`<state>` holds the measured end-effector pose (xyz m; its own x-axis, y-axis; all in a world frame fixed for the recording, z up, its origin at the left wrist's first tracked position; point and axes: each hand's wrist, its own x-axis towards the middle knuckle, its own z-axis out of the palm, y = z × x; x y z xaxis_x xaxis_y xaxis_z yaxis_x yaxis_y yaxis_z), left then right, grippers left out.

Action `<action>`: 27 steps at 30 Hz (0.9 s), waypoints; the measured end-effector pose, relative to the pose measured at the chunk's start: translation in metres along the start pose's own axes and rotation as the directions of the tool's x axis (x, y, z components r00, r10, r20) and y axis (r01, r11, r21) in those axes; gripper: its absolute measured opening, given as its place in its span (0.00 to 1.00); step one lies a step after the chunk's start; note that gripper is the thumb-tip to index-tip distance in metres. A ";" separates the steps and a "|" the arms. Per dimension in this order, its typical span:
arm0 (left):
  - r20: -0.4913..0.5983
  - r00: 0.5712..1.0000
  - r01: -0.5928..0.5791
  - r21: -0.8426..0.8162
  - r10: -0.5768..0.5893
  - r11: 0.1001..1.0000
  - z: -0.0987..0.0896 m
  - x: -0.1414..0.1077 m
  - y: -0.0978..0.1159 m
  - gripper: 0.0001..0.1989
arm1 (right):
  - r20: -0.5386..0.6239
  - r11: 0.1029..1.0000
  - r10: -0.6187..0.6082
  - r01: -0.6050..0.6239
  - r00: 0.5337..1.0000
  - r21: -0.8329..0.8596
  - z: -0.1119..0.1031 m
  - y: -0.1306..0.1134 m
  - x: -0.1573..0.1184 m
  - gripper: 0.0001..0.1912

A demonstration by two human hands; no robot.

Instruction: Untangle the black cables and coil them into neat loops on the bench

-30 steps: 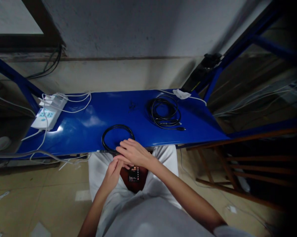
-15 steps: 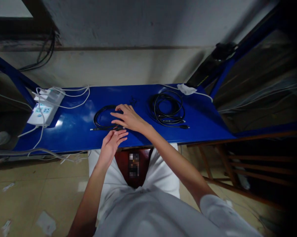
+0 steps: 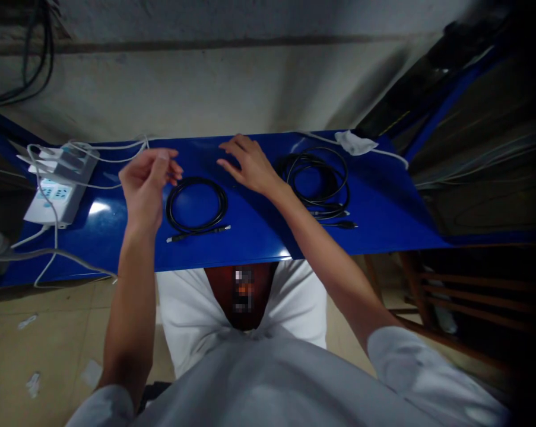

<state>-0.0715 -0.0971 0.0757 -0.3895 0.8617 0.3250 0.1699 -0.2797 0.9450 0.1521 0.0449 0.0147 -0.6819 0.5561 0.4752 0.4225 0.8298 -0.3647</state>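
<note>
A thin black cable [image 3: 168, 204] lies in one neat coil on the blue tabletop, its two plug ends together along the near side. Just left of the coil and above the table is my left hand [image 3: 145, 181], fingers loosely bent and spread, with nothing visible in it. Past the coil's far right side, my right hand [image 3: 249, 165] reaches low over the table. Its fingers are apart and hold nothing that I can see. A larger bundle of black cables [image 3: 344, 178] lies beyond my right wrist, plug ends toward me.
On the left, a white power strip [image 3: 56, 198] carries plugs and loose white cords. A white wrapped lump [image 3: 355, 143] on a cord sits at the back right. The blue table [image 3: 245, 249] backs onto a wall. A wooden rack [image 3: 472, 302] stands at right.
Both hands have come off the small coil, which now shows whole. My left hand rose away to the left; my right moved farther back and right, over where small dark bits lay.
</note>
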 end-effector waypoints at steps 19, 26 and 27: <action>-0.120 0.966 0.231 0.022 -0.227 0.973 -0.004 0.068 -0.078 0.20 | -0.081 0.991 0.123 -0.119 0.989 0.059 -0.001 0.019 -0.021 0.24; -0.137 0.971 0.207 0.084 -0.194 0.975 -0.005 0.066 -0.069 0.29 | -0.066 0.994 0.104 -0.106 0.992 -0.017 -0.074 -0.032 -0.062 0.33; -0.138 0.972 0.201 0.086 -0.188 0.976 -0.007 0.067 -0.069 0.30 | -0.064 0.989 0.137 -0.141 0.988 -0.054 -0.088 -0.037 -0.076 0.36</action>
<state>-0.1155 -0.0234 0.0329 -0.5360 0.8319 0.1440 0.1656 -0.0636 0.9841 0.2410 -0.0240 0.0624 -0.5775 0.6667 0.4711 0.5461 0.7445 -0.3841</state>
